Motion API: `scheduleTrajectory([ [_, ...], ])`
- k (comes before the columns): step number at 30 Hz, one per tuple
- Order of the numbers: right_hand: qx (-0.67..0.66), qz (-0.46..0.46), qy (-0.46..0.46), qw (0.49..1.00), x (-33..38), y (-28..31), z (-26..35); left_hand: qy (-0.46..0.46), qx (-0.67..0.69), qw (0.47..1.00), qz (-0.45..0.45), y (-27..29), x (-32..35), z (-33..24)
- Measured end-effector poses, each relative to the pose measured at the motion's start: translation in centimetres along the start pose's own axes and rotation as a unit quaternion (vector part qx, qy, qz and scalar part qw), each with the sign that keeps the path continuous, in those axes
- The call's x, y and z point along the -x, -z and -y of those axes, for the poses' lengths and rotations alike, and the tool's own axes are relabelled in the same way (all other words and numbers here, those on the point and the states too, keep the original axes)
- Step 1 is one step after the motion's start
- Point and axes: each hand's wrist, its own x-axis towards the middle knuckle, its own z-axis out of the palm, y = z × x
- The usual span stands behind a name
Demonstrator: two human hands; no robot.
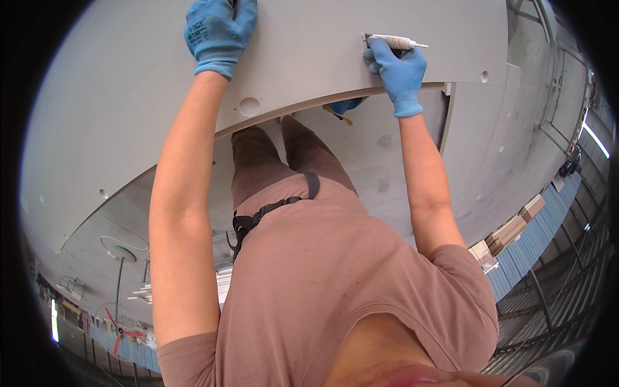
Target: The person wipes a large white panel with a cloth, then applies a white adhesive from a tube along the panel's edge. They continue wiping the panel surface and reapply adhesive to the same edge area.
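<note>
A large pale grey panel (303,39) lies in front of me, with round recesses cut into it. In a blue work glove, my right hand (401,68) grips a slim white glue tube, its narrow nozzle pointing right. This glue tube (393,42) lies across the top of my fingers, beside a small dark slot (365,41) near the panel's close edge. My left hand (221,33), gloved alike, rests over the panel at the upper left with curled fingers. A dark patch shows between those fingers, but the picture's edge cuts them off and hides what they hold.
One round recess (249,106) sits near the panel's edge, and a smaller one (485,77) lies right. Under the edge, a dark blue object with a yellow strap (338,115) shows. A red-bladed fan (120,330) stands at lower left; stacked boards (506,233) are at right.
</note>
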Motion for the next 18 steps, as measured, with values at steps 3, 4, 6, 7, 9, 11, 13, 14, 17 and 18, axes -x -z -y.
scheduleTrajectory([
  [3,0.001,0.020,0.008,1.000,0.00,0.12,-0.08,0.004,0.002,1.000,0.003,-0.04,0.03,-0.05],
  [4,0.005,0.020,0.014,1.000,0.00,0.14,-0.11,0.005,0.005,1.000,0.004,-0.03,0.03,-0.05],
  [6,0.009,0.021,0.028,0.999,0.05,0.12,-0.17,0.007,0.005,1.000,0.006,0.02,0.02,-0.03],
  [7,0.013,0.023,0.027,0.999,0.07,0.06,-0.21,0.007,0.004,1.000,0.008,0.03,0.02,-0.03],
  [9,0.018,0.024,0.032,0.999,0.07,-0.02,-0.27,0.007,0.006,1.000,0.005,0.01,0.02,-0.03],
  [11,0.030,0.023,0.028,0.999,0.00,-0.09,-0.34,0.007,0.016,1.000,-0.003,-0.08,0.04,-0.06],
  [13,0.049,0.024,0.030,0.998,-0.08,-0.12,-0.41,0.004,0.012,1.000,-0.001,-0.13,0.06,-0.02],
  [14,0.062,0.026,0.033,0.997,-0.10,-0.14,-0.44,0.003,0.009,1.000,0.000,-0.12,0.07,0.03],
  [17,0.067,0.018,0.045,0.997,0.01,-0.26,-0.50,0.014,0.011,1.000,0.015,-0.17,0.01,0.16],
  [18,0.064,0.009,0.051,0.997,0.08,-0.31,-0.51,0.010,0.007,1.000,0.013,-0.20,0.00,0.19],
])
